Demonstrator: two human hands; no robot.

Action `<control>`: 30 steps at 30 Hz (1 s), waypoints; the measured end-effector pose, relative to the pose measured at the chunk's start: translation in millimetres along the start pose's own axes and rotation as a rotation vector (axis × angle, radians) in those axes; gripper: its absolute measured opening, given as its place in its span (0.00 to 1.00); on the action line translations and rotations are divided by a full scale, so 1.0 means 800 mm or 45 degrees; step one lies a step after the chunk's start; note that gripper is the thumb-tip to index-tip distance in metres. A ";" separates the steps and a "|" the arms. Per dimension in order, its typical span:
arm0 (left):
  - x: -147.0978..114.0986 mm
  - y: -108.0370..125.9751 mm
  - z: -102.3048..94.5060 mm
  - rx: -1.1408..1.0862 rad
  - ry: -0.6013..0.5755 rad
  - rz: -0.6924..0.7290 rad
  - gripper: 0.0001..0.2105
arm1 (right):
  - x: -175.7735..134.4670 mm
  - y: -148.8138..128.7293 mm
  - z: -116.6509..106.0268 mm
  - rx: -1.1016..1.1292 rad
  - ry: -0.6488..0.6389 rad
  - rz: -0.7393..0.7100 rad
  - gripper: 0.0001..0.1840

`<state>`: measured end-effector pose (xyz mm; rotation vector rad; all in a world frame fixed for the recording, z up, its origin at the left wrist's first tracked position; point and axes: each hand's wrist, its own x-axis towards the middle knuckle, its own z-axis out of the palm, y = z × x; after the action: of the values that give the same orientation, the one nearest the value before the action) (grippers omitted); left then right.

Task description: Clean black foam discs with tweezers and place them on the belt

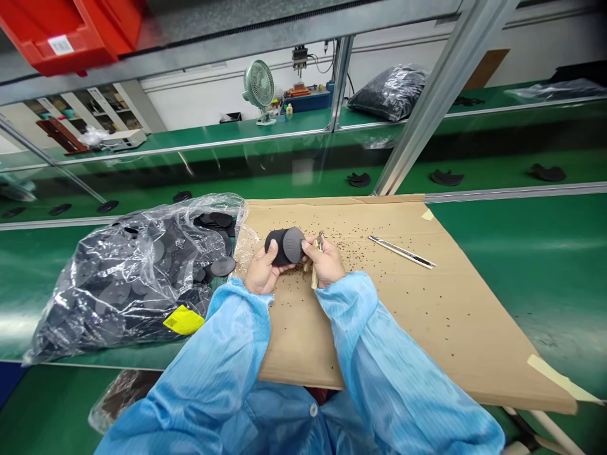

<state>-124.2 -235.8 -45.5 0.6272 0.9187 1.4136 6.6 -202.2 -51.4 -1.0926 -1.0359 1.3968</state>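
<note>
- Left hand (262,272): gripping a stack of black discs (279,254) above the cardboard (389,328).
- Right hand (329,265): pinching the front disc (293,245), nippers (315,278) tucked in the palm.
- Step, my read: inspecting/trimming; dark specks (353,251) litter the cardboard.
- Next probably calls for nipper tips at the rim, left grip steady.

At the upper left we see a red bin (102,28) with a white label (61,45). On the green desk (203,134) at the back we have a pale green fan (258,83), a small bottle (289,110) near it and, right of a metal post (342,82), a filled plastic bag (389,93); a cabinet (137,110) stands far left
</note>
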 end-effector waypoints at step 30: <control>-0.010 -0.003 -0.007 0.764 0.107 0.934 0.05 | -0.014 -0.020 -0.003 0.652 -0.460 0.355 0.13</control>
<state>-126.7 -244.4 -49.2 1.4731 1.2638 1.8116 12.5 -211.7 -35.5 -0.6313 -0.7182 2.0012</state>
